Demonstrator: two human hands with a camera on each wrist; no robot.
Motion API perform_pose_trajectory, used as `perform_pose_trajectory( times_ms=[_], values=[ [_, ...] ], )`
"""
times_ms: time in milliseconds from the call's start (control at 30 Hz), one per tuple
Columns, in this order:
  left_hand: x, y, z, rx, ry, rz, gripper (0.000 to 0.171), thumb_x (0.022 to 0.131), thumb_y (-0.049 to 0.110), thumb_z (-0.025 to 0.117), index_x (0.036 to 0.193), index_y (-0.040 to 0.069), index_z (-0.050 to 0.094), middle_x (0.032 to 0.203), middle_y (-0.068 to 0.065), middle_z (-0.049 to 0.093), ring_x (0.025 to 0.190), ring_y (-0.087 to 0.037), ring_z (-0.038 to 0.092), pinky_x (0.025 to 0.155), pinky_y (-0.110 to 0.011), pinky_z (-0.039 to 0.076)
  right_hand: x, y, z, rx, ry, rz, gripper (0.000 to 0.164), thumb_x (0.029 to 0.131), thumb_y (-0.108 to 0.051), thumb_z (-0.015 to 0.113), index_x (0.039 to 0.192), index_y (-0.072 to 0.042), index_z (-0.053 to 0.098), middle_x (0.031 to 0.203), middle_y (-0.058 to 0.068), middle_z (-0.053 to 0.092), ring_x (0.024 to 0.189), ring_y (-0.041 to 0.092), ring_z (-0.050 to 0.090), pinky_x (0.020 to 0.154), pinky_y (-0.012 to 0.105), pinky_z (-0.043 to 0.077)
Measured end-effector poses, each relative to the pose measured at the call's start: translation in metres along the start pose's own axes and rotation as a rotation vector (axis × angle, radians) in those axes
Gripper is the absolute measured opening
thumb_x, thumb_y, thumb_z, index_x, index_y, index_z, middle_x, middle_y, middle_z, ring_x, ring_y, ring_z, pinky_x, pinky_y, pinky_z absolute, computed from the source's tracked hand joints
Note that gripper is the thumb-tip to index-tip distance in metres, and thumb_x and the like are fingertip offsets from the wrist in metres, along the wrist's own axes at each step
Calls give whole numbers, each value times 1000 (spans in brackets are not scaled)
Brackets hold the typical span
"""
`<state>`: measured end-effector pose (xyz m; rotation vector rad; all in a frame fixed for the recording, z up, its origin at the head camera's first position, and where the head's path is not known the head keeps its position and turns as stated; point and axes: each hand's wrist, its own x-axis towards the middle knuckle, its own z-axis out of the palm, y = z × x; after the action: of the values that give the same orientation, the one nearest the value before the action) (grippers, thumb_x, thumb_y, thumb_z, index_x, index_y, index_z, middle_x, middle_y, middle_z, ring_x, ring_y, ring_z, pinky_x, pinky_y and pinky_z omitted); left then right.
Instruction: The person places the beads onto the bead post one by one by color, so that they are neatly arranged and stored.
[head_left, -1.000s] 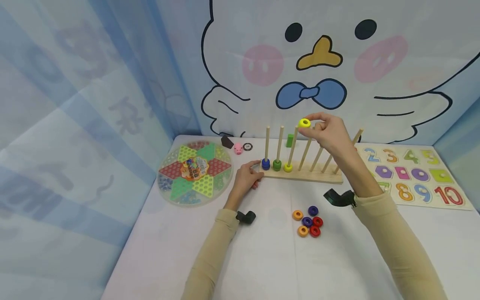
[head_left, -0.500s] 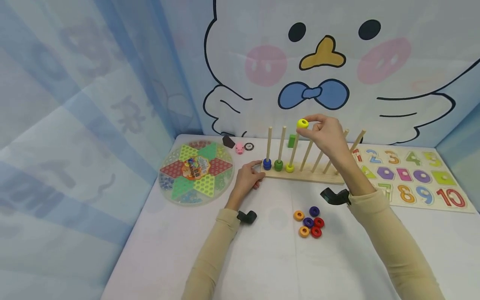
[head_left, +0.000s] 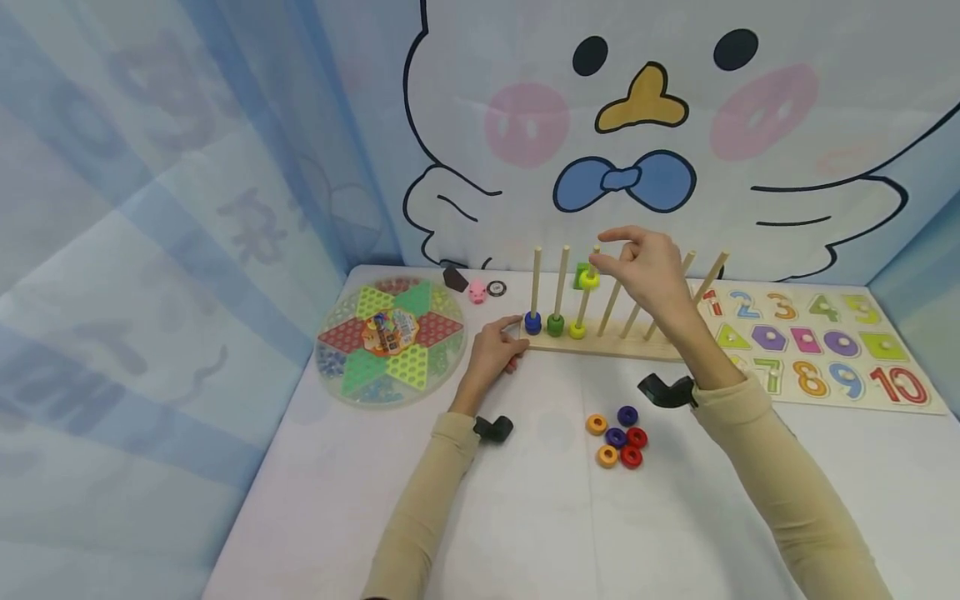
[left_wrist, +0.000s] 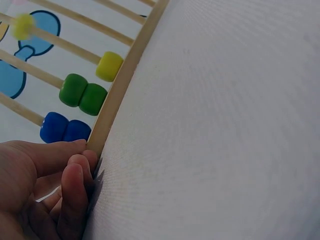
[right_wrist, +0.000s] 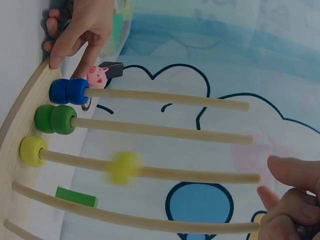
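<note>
The wooden peg rack stands across the table with its pegs upright. My left hand pinches its left end between thumb and fingers. Blue beads and green beads sit low on the first two pegs. One yellow bead sits at the foot of the third peg. A second yellow bead, blurred, is partway along that same peg, touched by nothing. My right hand is beside the top of this peg, thumb and index finger apart, holding nothing.
Several loose orange, purple and red beads, including a red bead, lie in front of the rack. A round star-pattern game board is on the left, a number puzzle board on the right. A pink pig figure and green block lie behind.
My right thumb and index finger have parted and let go of the yellow bead, which has dropped from the peg's top partway down it. The left hand stays at the rack's end.
</note>
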<state>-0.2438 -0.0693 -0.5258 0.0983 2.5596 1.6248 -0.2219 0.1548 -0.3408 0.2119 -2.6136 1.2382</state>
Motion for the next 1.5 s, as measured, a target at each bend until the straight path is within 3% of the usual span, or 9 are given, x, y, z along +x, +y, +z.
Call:
perform_pose_trajectory(
  times_ms=[200, 533, 867, 1333, 1500],
  values=[
    [0, 0, 1, -7, -11, 2, 53, 84, 16, 70, 135, 15, 54, 61, -1, 63, 40, -11, 53, 39, -26, 50, -35, 15, -2, 144, 27, -12, 36, 86, -35, 70, 114, -13, 67, 53, 5, 39, 42, 15, 31, 37, 30, 24],
    [2, -1, -1, -17, -11, -2, 51, 85, 15, 70, 134, 15, 55, 61, -2, 63, 40, -11, 53, 39, -27, 50, -90, 84, 20, 222, -252, 255, 42, 87, -28, 70, 118, 0, 62, 52, -6, 34, 44, 10, 30, 38, 29, 25],
    [1, 1, -1, -15, 1, -6, 51, 85, 15, 71, 133, 16, 56, 61, -2, 63, 40, -11, 52, 39, -26, 49, -126, 123, 27, 219, -370, 431, 46, 87, -30, 69, 121, -1, 60, 53, -5, 34, 45, 11, 30, 40, 27, 25],
    [-1, 4, -2, -33, -4, -2, 51, 85, 15, 70, 133, 15, 55, 62, -3, 63, 40, -10, 51, 38, -25, 48, -148, 138, 31, 230, -396, 453, 51, 82, -24, 75, 120, 7, 58, 53, -6, 38, 44, 8, 31, 40, 23, 26],
    [0, 1, -1, -39, 0, 12, 50, 85, 14, 69, 133, 14, 56, 61, -3, 63, 39, -10, 51, 38, -26, 49, -150, 136, 33, 132, -371, 419, 51, 82, -31, 74, 116, 6, 61, 54, -5, 36, 48, 9, 32, 45, 25, 26]
  ],
)
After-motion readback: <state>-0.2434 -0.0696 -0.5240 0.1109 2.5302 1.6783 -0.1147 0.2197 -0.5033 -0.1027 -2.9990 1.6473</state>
